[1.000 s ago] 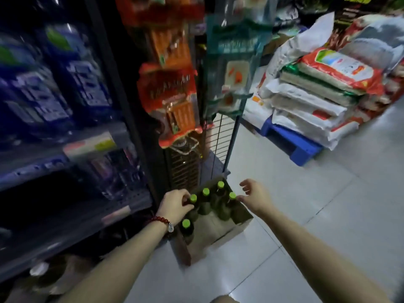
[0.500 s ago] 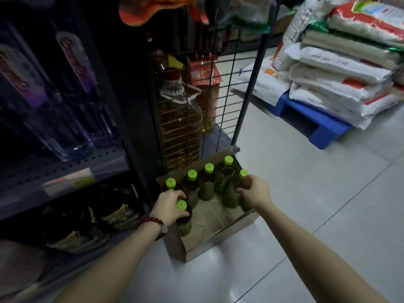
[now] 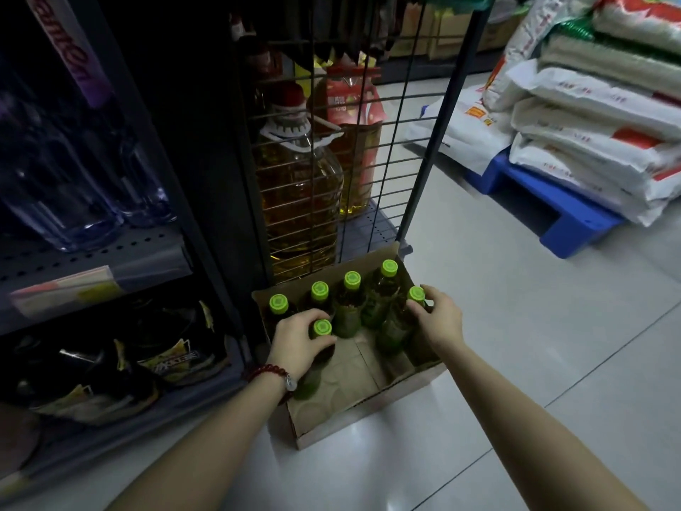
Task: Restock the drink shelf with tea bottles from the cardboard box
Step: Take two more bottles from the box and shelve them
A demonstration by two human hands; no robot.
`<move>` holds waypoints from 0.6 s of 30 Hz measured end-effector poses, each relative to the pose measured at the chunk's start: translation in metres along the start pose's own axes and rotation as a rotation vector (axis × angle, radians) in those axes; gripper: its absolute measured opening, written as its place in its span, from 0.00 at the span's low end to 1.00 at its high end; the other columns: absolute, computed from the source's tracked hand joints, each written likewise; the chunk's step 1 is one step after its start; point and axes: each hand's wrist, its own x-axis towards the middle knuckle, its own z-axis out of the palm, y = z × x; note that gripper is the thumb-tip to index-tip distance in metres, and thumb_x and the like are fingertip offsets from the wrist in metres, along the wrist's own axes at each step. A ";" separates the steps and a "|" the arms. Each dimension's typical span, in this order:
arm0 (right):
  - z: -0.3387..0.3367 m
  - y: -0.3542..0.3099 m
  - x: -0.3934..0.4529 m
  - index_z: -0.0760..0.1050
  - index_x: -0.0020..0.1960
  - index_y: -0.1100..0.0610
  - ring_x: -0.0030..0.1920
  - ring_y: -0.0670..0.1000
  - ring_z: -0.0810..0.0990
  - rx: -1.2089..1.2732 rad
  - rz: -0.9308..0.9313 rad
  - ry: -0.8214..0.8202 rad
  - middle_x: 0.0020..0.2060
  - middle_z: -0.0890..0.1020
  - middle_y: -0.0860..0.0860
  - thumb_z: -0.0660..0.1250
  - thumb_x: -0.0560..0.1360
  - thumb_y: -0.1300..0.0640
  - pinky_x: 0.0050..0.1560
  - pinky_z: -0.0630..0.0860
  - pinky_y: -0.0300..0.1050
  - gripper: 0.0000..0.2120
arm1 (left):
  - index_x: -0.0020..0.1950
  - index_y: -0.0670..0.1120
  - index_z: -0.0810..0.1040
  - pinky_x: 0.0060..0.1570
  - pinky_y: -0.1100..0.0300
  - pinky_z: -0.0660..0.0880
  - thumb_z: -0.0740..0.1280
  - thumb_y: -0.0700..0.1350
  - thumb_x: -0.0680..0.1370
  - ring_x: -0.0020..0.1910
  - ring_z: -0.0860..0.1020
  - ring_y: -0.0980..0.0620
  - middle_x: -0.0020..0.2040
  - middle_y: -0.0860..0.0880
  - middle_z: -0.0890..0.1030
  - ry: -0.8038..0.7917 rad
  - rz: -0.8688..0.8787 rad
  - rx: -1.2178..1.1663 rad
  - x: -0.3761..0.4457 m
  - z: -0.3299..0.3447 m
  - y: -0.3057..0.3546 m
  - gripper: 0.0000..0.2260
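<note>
An open cardboard box (image 3: 368, 411) sits on the tiled floor beside the dark shelf unit (image 3: 110, 260). Several tea bottles with green caps stand inside it along the far side. My left hand (image 3: 294, 344) grips the neck of the near-left tea bottle (image 3: 322, 328), fingers curled just under its cap. My right hand (image 3: 438, 319) grips the right-hand tea bottle (image 3: 415, 295) below its cap. The near half of the box shows only brown cardboard.
A wire rack (image 3: 368, 160) behind the box holds large cooking oil jugs (image 3: 298, 201). Stacked rice sacks (image 3: 589, 134) lie on a blue pallet (image 3: 560, 223) at the right. Clear bottles (image 3: 73, 171) stand on the shelf above; dark bags (image 3: 121, 366) lie below.
The view has tilted down and come closer to the box. Both hands went from reaching over the caps to gripping a bottle each.
</note>
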 end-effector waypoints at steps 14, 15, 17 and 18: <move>0.015 0.005 0.002 0.79 0.57 0.57 0.54 0.54 0.78 0.187 -0.082 0.002 0.51 0.83 0.52 0.71 0.73 0.55 0.58 0.74 0.50 0.14 | 0.55 0.48 0.80 0.55 0.63 0.70 0.73 0.45 0.71 0.54 0.76 0.57 0.50 0.54 0.81 -0.011 -0.065 -0.215 0.003 0.011 -0.011 0.12; 0.016 0.003 0.000 0.78 0.58 0.58 0.55 0.54 0.78 0.196 -0.086 -0.009 0.52 0.83 0.53 0.70 0.73 0.55 0.59 0.74 0.51 0.15 | 0.54 0.48 0.80 0.56 0.62 0.71 0.72 0.45 0.72 0.54 0.76 0.57 0.50 0.54 0.81 -0.002 -0.065 -0.230 0.003 0.010 -0.012 0.12; 0.017 -0.001 -0.006 0.78 0.59 0.58 0.56 0.54 0.78 0.202 -0.095 -0.024 0.53 0.83 0.53 0.70 0.73 0.55 0.61 0.73 0.52 0.15 | 0.54 0.47 0.80 0.56 0.60 0.72 0.72 0.44 0.72 0.55 0.77 0.55 0.50 0.53 0.81 0.013 -0.079 -0.279 0.002 0.007 -0.014 0.11; 0.017 -0.004 -0.008 0.78 0.60 0.58 0.56 0.54 0.79 0.206 -0.096 -0.026 0.53 0.83 0.54 0.70 0.74 0.55 0.62 0.73 0.52 0.16 | 0.55 0.46 0.80 0.57 0.58 0.74 0.72 0.44 0.72 0.55 0.78 0.54 0.51 0.52 0.81 0.018 -0.094 -0.321 0.002 0.005 -0.014 0.12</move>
